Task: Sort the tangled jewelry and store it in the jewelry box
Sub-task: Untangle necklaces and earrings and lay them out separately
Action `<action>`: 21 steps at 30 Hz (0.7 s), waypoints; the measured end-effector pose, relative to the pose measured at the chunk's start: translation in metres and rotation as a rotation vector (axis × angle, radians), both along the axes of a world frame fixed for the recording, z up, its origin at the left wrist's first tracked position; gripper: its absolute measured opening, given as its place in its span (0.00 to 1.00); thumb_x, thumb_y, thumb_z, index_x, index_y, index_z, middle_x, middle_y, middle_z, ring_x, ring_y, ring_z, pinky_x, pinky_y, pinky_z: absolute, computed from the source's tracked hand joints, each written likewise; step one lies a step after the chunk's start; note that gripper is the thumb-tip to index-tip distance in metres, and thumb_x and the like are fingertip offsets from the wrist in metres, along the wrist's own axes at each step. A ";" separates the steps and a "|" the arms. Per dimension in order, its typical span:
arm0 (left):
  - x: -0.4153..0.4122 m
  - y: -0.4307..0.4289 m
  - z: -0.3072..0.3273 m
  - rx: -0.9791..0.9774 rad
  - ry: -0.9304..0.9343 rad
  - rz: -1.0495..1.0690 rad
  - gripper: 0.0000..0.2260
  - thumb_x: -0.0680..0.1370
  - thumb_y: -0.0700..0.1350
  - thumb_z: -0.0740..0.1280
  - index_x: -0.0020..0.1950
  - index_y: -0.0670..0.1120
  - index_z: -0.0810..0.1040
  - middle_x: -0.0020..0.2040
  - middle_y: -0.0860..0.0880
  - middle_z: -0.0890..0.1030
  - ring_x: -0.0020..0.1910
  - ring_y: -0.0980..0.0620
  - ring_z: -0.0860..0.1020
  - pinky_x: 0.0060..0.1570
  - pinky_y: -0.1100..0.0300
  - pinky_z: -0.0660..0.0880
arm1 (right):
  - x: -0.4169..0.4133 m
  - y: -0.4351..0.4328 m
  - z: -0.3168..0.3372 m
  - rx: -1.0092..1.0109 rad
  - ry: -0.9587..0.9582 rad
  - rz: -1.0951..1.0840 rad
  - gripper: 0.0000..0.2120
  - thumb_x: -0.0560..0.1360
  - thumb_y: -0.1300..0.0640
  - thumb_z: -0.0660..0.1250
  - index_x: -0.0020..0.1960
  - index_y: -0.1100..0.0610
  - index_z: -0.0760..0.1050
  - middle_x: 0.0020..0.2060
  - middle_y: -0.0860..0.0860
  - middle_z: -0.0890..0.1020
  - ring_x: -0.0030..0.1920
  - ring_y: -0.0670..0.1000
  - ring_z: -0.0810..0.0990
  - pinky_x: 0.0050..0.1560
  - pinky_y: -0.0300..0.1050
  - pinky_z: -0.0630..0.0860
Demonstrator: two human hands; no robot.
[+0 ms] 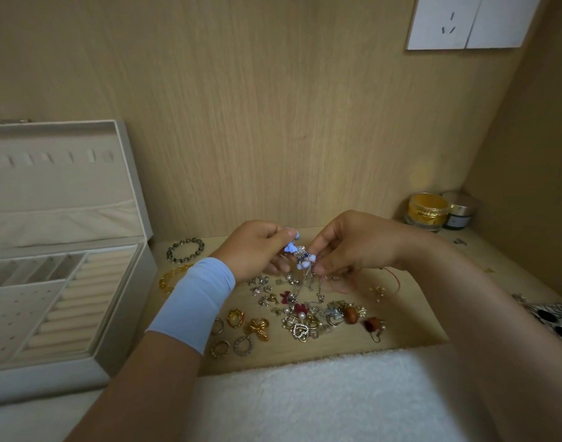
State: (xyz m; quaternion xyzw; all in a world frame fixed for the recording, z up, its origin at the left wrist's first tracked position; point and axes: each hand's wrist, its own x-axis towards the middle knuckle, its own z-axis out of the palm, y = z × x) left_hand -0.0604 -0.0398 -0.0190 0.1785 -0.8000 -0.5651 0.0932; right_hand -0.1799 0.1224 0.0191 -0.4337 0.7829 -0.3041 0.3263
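Light wooden table (407, 328): closed in by a wood-panel back wall and a side wall on the right; its front edge is covered by a white fluffy towel (305, 393).

Cream fabric-lined jewelry box (126, 314): at the table's left edge, lid up, ring rolls and divided compartments exposed. Its right wall stands just beside a grey beaded bracelet (185, 250) and a yellow beaded bracelet (171, 277).

Blue-flower and silver charm piece with thin chains (300, 253): raised above the table's middle, chains hanging down to the heap below.

Left hand (257, 247): pale blue wrist sleeve (193, 301); fingers curled, pinching the piece's upper blue flower.

Right hand (353, 244): fingers curled, pinching the piece's lower end.

Tangled heap of silver, pearl and gold jewelry (308, 317): on the table under the hands, well apart from the box.

Loose gold rings and a gold bow (257, 328): left of the heap, near the towel's edge.

Brown bead earring (374, 327): right of the heap, with bare table beyond it.

Gold-lidded jar (428, 210) and dark jar (458, 212): touching, in the far right corner.
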 end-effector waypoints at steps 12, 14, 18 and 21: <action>0.004 0.001 0.006 0.380 0.012 0.019 0.08 0.83 0.44 0.62 0.50 0.41 0.77 0.40 0.41 0.84 0.37 0.47 0.84 0.39 0.56 0.83 | 0.000 -0.007 -0.003 -0.204 0.094 -0.165 0.01 0.72 0.57 0.77 0.42 0.55 0.87 0.33 0.53 0.85 0.29 0.46 0.77 0.37 0.41 0.75; 0.007 0.000 0.006 0.385 0.005 -0.044 0.08 0.81 0.44 0.65 0.56 0.41 0.79 0.43 0.41 0.85 0.40 0.48 0.84 0.43 0.56 0.83 | 0.001 -0.007 -0.003 -0.225 0.088 -0.173 0.01 0.73 0.59 0.77 0.42 0.56 0.87 0.34 0.55 0.86 0.29 0.47 0.78 0.37 0.43 0.77; 0.009 0.000 0.006 0.307 -0.019 -0.083 0.07 0.79 0.37 0.68 0.55 0.42 0.82 0.44 0.43 0.85 0.39 0.50 0.84 0.42 0.59 0.83 | 0.004 -0.007 0.000 -0.271 0.114 -0.154 0.03 0.70 0.61 0.79 0.42 0.57 0.86 0.36 0.58 0.86 0.32 0.48 0.79 0.39 0.45 0.77; 0.008 -0.001 0.007 0.320 -0.032 -0.007 0.04 0.78 0.37 0.70 0.51 0.42 0.82 0.43 0.41 0.85 0.37 0.48 0.84 0.39 0.57 0.83 | 0.005 -0.004 0.003 -0.252 0.134 -0.095 0.03 0.69 0.61 0.79 0.42 0.58 0.86 0.35 0.56 0.85 0.32 0.46 0.79 0.37 0.43 0.77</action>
